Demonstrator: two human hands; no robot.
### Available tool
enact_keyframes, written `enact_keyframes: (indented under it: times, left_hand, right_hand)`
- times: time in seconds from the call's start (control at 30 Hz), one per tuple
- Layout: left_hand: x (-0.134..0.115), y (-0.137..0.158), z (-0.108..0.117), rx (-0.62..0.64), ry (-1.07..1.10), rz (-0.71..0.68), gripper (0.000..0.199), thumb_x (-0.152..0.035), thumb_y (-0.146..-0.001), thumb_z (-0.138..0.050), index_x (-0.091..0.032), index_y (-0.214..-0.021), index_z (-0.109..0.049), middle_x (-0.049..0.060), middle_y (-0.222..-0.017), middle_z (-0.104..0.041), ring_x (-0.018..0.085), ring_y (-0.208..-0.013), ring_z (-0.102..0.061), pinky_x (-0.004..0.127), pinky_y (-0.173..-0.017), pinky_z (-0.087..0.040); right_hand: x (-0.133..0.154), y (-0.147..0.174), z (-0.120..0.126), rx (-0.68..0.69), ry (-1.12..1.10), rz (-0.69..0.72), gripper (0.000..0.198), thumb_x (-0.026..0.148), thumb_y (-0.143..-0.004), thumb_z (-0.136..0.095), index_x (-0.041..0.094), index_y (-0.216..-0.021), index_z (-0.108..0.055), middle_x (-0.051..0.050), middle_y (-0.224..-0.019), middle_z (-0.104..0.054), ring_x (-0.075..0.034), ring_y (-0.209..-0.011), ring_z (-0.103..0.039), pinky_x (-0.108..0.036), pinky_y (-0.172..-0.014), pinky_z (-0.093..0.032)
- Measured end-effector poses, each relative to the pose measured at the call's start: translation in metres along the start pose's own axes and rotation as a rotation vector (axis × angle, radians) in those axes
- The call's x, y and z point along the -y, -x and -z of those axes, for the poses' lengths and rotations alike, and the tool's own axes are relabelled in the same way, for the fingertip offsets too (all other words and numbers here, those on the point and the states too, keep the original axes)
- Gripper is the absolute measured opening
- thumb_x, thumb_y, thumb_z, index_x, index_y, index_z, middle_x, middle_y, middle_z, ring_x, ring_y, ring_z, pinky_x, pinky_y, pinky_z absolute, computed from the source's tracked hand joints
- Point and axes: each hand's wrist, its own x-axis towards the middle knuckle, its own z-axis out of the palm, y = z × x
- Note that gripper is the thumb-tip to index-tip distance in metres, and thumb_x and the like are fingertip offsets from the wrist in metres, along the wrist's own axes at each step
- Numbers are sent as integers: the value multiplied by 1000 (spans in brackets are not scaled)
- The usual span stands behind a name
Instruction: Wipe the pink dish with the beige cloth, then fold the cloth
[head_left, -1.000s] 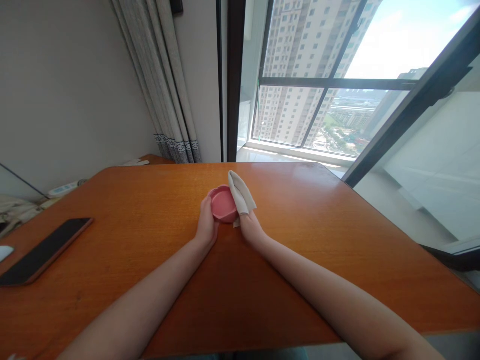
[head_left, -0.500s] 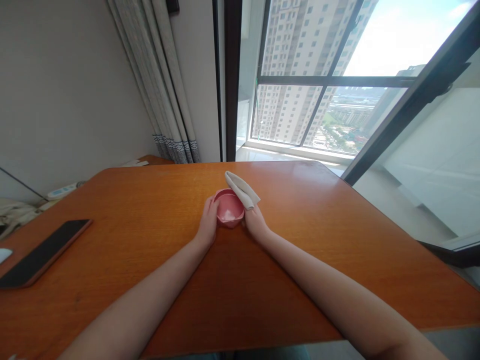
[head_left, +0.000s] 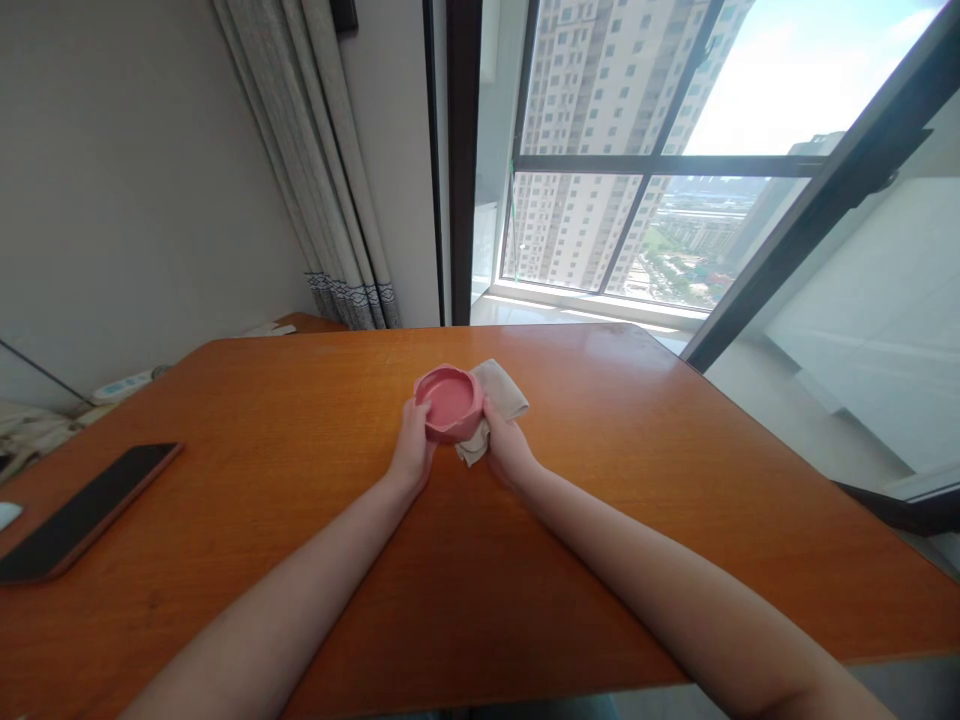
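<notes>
A small pink faceted bowl point(head_left: 450, 398) is held over the middle of the table, its hollow turned toward me. My left hand point(head_left: 412, 438) grips its left side, with the thumb at the rim. A folded light-grey cloth point(head_left: 501, 388) is in my right hand point(head_left: 508, 440), pressed against the bowl's right side. Part of the cloth shows below the bowl too. The fingers of my right hand are mostly hidden behind the cloth and bowl.
The brown wooden table point(head_left: 300, 420) spreads out on all sides. On its left lies a black, flat pad-like object point(head_left: 90, 515), with the edge of a white item point(head_left: 9, 514) beside it. A curtain point(head_left: 315, 160) and a large window point(head_left: 645, 160) stand beyond the table.
The bowl has tilted and shifted slightly left and up. The cloth has moved from above the right rim to behind and under the bowl's right side.
</notes>
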Motion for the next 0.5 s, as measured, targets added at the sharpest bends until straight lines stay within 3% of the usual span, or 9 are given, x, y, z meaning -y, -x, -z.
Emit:
enact_keyframes:
  times: [0.17,0.33,0.5]
  left_hand:
    - [-1,6,-6,26,-48,143,27,-34,-72,-63,-19,-93,-54,0,-91,-59,14,-81,-55,27,-70,-47]
    - [-3,4,-6,-71,44,14,29,-37,-77,-57,-18,-99,-60,3,-104,-62,15,-97,-56,27,-86,-44]
    - [-2,0,-1,-172,119,-59,33,-41,-80,-53,-22,-107,-57,3,-112,-60,17,-102,-55,30,-89,-44]
  right_hand:
    - [12,-5,3,-111,-125,35,32,39,-76,-61,19,-102,-62,-5,-116,-65,-19,-110,-59,-32,-92,-49]
    - [6,0,-1,4,-121,-20,37,40,-75,-62,18,-105,-62,-6,-118,-64,-20,-112,-58,-34,-95,-48]
    - [-8,7,-2,94,85,17,46,48,-76,-61,21,-113,-61,-5,-125,-60,-21,-121,-51,-35,-103,-40]
